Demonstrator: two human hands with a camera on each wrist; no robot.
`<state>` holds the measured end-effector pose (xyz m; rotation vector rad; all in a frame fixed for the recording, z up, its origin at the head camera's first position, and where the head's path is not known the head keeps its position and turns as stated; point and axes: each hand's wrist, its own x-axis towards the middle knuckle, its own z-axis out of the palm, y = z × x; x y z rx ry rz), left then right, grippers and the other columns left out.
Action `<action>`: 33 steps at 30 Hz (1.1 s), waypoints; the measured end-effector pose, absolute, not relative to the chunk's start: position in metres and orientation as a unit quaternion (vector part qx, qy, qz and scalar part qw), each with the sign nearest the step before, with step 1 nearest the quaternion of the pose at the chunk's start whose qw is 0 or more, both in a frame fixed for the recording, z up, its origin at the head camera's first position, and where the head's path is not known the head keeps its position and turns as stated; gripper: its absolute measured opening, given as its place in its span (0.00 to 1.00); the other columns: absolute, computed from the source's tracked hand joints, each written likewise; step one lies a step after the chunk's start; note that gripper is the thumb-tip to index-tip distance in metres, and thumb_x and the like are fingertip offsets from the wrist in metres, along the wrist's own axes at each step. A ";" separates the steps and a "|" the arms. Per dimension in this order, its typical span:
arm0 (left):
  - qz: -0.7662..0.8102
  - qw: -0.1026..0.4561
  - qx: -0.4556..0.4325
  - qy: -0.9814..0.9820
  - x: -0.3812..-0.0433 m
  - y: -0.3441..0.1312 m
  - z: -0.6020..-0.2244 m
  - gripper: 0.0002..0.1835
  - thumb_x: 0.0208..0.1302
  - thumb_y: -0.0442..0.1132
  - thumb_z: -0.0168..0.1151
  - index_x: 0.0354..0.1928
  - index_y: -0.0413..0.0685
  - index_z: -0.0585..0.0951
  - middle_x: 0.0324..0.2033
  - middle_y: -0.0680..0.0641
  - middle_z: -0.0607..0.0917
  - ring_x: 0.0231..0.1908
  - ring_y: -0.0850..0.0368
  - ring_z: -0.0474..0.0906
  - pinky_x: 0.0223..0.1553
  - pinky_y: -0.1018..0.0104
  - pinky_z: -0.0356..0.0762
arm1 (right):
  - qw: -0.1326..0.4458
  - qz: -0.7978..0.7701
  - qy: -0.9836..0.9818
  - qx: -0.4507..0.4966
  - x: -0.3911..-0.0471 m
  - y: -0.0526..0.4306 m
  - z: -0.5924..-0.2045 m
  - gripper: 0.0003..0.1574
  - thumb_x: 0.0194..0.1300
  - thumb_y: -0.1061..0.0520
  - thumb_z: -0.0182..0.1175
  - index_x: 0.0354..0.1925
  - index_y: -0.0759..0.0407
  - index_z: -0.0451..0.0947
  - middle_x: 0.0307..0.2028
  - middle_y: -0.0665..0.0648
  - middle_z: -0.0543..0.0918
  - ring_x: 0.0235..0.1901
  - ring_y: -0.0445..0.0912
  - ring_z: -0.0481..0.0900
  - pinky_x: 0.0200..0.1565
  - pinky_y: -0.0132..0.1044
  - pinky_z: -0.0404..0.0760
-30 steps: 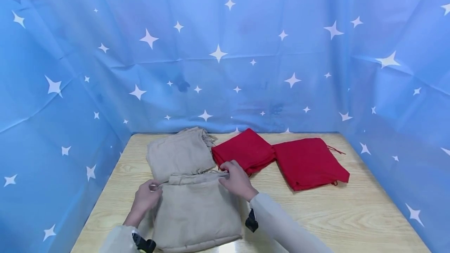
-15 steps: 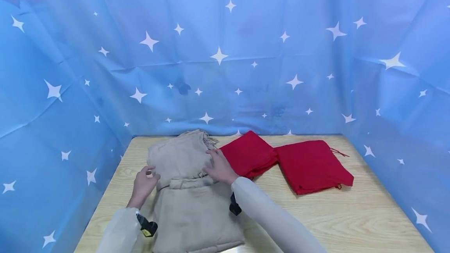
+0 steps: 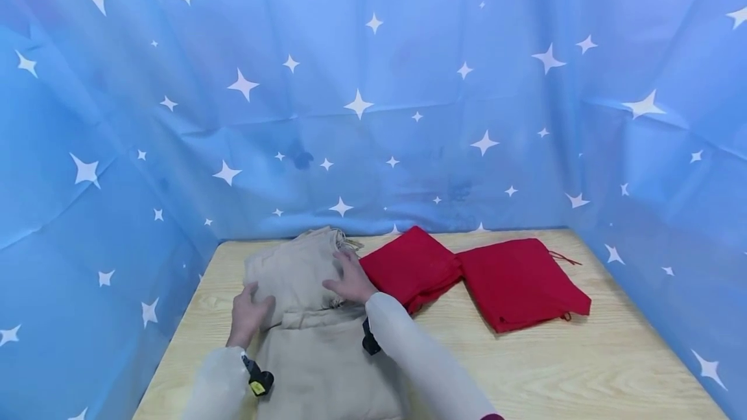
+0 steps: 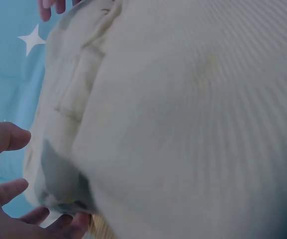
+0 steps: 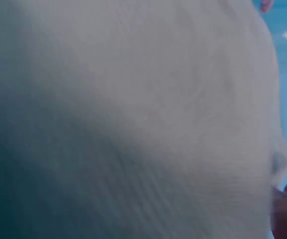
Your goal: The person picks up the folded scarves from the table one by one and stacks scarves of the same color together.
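Blue starry backdrop (image 3: 327, 37) is hanging behind the table (image 3: 554, 368), where left hand (image 3: 249, 313) and right hand (image 3: 352, 277), fingers loosely spread w/ nothing gripped, are flanking the far-left beige cloth (image 3: 300, 271), prob. needing even, light pressure so layers aren't slipping.

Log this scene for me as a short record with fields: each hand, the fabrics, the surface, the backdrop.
Left hand: fingers spread, at left edge of fringed beige cloth
Right hand: at that cloth's right edge
Closer to person: nearer beige cloth
Right side: middle red cloth; rightmost red cloth, corded
Surface: wood-grain table
Backdrop: blue curtain, white stars
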<state>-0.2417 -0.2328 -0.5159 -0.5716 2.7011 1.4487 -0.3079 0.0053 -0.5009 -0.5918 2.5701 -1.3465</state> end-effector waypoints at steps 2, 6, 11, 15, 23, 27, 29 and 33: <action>0.464 0.013 -0.184 0.866 -0.242 -0.231 -0.518 0.37 0.64 0.42 0.52 0.71 0.33 0.53 0.68 0.26 0.53 0.68 0.30 0.49 0.67 0.40 0.53 | 0.098 -0.451 0.866 -0.193 -0.310 0.004 -0.505 0.45 0.64 0.52 0.60 0.72 0.62 0.53 0.73 0.67 0.47 0.71 0.59 0.51 0.65 0.54 0.64; 0.468 0.014 -0.192 0.863 -0.242 -0.229 -0.520 0.38 0.64 0.43 0.52 0.71 0.33 0.53 0.69 0.27 0.53 0.68 0.30 0.49 0.67 0.39 0.52 | 0.124 -0.445 0.869 -0.177 -0.311 0.001 -0.513 0.48 0.63 0.48 0.60 0.73 0.58 0.50 0.74 0.65 0.42 0.73 0.60 0.44 0.65 0.56 0.63; 0.477 0.019 -0.202 0.855 -0.245 -0.229 -0.521 0.38 0.64 0.44 0.52 0.72 0.35 0.52 0.69 0.27 0.53 0.69 0.30 0.49 0.67 0.38 0.53 | 0.118 -0.436 0.880 -0.150 -0.315 -0.004 -0.521 0.51 0.61 0.44 0.61 0.74 0.56 0.50 0.74 0.65 0.44 0.72 0.61 0.50 0.64 0.56 0.65; 0.483 0.023 -0.207 0.851 -0.248 -0.230 -0.524 0.38 0.65 0.45 0.51 0.72 0.36 0.52 0.70 0.28 0.52 0.69 0.30 0.48 0.66 0.38 0.53 | 0.112 -0.437 0.883 -0.128 -0.318 -0.006 -0.519 0.52 0.60 0.43 0.62 0.74 0.55 0.50 0.72 0.66 0.50 0.69 0.62 0.56 0.62 0.57 0.66; 0.489 0.010 -0.213 0.846 -0.251 -0.231 -0.528 0.37 0.64 0.43 0.52 0.71 0.36 0.55 0.69 0.28 0.53 0.69 0.30 0.49 0.66 0.38 0.54 | 0.131 -0.443 0.880 -0.106 -0.322 -0.010 -0.520 0.57 0.55 0.43 0.66 0.74 0.52 0.49 0.69 0.66 0.59 0.66 0.64 0.60 0.59 0.59 0.68; 0.495 0.011 -0.214 0.842 -0.252 -0.232 -0.529 0.36 0.64 0.43 0.52 0.71 0.37 0.54 0.70 0.28 0.53 0.69 0.30 0.48 0.66 0.38 0.53 | 0.137 -0.450 0.875 -0.114 -0.324 -0.011 -0.526 0.60 0.54 0.45 0.68 0.75 0.52 0.46 0.71 0.64 0.58 0.69 0.62 0.57 0.62 0.57 0.66; 0.500 0.012 -0.213 0.840 -0.251 -0.232 -0.529 0.36 0.64 0.43 0.53 0.71 0.37 0.54 0.70 0.28 0.52 0.69 0.30 0.47 0.66 0.37 0.52 | 0.132 -0.453 0.873 -0.125 -0.324 -0.012 -0.528 0.59 0.53 0.46 0.68 0.74 0.55 0.48 0.71 0.63 0.58 0.70 0.62 0.55 0.64 0.57 0.64; 0.510 0.011 -0.206 0.835 -0.252 -0.232 -0.530 0.36 0.64 0.42 0.53 0.71 0.38 0.54 0.70 0.28 0.50 0.69 0.30 0.45 0.67 0.37 0.50 | 0.123 -0.444 0.876 -0.143 -0.322 -0.014 -0.529 0.55 0.53 0.48 0.68 0.72 0.58 0.53 0.70 0.63 0.60 0.69 0.61 0.58 0.64 0.55 0.64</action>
